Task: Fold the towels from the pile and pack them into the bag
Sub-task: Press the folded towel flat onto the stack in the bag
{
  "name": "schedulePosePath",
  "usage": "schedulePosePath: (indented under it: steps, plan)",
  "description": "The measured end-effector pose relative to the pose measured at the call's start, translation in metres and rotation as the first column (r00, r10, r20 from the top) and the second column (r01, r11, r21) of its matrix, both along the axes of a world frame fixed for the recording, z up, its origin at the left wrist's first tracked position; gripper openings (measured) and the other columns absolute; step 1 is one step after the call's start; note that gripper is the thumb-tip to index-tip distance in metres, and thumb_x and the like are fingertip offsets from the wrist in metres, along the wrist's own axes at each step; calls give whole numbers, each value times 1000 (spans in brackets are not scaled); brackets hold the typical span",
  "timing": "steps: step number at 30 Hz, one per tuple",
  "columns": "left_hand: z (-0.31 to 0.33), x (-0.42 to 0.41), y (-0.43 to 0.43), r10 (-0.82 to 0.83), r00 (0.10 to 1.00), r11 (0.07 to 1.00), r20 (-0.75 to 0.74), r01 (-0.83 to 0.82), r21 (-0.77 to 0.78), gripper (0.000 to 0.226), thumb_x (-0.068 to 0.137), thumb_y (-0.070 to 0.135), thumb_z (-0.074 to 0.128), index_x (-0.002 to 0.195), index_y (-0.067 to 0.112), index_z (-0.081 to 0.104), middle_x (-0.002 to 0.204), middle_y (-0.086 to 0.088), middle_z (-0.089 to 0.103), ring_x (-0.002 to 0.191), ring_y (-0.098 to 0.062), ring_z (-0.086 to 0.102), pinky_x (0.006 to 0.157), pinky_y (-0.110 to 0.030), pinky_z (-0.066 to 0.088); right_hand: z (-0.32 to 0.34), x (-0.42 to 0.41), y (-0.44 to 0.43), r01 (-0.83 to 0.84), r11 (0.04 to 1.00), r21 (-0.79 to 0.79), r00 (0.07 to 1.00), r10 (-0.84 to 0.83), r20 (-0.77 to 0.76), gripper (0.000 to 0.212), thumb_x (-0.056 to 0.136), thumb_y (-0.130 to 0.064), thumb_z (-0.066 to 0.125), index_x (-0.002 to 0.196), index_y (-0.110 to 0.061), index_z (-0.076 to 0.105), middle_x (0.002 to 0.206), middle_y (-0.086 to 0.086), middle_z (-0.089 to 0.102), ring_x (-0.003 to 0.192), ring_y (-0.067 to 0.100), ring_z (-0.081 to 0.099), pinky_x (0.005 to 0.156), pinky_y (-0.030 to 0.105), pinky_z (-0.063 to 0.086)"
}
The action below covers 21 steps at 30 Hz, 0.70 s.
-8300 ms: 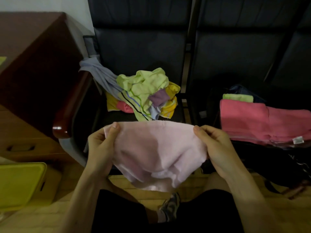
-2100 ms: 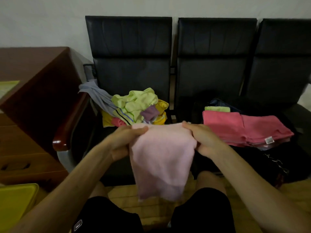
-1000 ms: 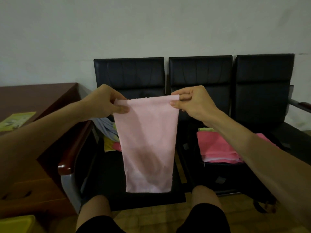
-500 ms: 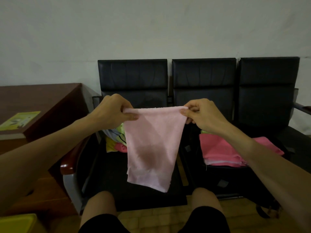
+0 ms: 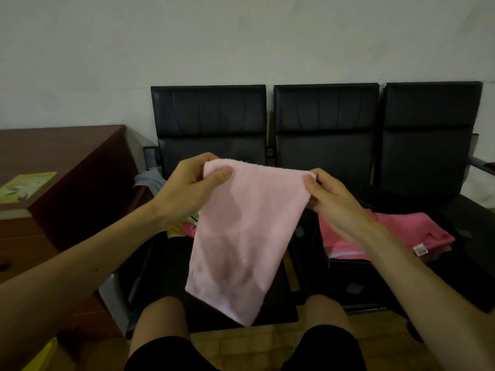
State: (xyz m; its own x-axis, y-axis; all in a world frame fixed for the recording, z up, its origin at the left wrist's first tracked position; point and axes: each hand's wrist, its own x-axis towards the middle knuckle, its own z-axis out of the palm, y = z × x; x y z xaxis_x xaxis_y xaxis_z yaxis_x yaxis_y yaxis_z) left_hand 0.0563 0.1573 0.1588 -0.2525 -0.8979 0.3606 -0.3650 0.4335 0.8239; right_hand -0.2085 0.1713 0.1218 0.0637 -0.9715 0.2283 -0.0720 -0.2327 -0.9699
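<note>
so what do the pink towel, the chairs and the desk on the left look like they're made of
Pink towel: soft terry-like cloth, matte; it drapes limply from both hands and its top edge looks fuzzy.
Chairs: black leather or imitation leather, going by the faint sheen and stitched panels; which one, I cannot tell.
Desk: reddish-brown wood or wood veneer, smooth, low gloss.

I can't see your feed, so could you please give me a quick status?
Left hand and right hand pinch the pink towel by its top corners. Towel hangs over the chair. Nothing in the way.
</note>
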Motion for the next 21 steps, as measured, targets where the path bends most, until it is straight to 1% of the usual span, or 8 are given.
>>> schedulePosePath:
  steps: [2,6,9,14,16,18,20,21]
  plan:
    - [-1,-7,-2,31,999,997,-26,-33,-70,17,100,31,54,105,16,62,95,4,66,84,-11,67,70,-23,59,-16,16,4,-19,996,93,975,-2,223,6,95,-28,60,90,-25,61,84,-13,72,95,16,68,78,29,54]
    - [0,-15,-6,87,996,978,-35,-92,-186,12,102,29,48,106,21,57,96,9,61,83,0,61,70,-8,49,-70,52,34,-257,904,342,956,186,228,39,68,-26,84,105,-22,71,103,-4,76,101,15,71,80,30,57]
    - [-5,-6,-11,166,986,962,-20,-166,-215,9,103,28,47,103,24,56,94,12,59,81,7,59,68,-4,46,-79,62,42,-295,874,387,927,163,337,29,74,-22,75,102,-15,75,109,9,74,103,24,70,84,34,57]
    - [-22,11,-23,294,956,944,11,-289,-161,12,101,33,50,105,24,58,96,15,60,86,2,60,74,-18,46,-71,57,50,-389,834,392,819,118,561,28,69,-35,76,95,-26,81,114,6,73,108,22,69,89,33,57]
    - [-30,10,-28,316,949,948,-9,-316,-38,8,100,34,52,101,29,59,99,10,62,90,-6,62,76,-25,49,-66,56,52,-439,813,383,790,146,595,40,61,-39,84,99,-27,80,117,7,72,109,22,68,86,33,58]
    - [-37,6,-31,345,927,912,-145,-296,283,9,97,38,56,99,29,57,104,2,64,94,-16,65,74,-31,52,-62,59,52,-448,809,380,778,144,612,50,56,-42,90,101,-23,80,114,9,73,105,23,70,80,31,58]
    - [-43,5,-32,376,855,761,-356,-66,646,22,94,43,60,103,23,57,108,-6,68,95,-22,69,72,-34,53,-57,60,52,-409,817,406,785,88,613,50,63,-44,84,105,-18,77,112,10,73,102,23,71,77,34,59]
    - [-49,4,-31,359,796,696,-486,119,709,32,93,47,60,112,21,59,110,-8,71,97,-24,72,75,-36,54,-55,60,51,-383,820,426,793,54,607,49,67,-43,78,108,-16,75,112,10,73,102,24,71,78,36,58]
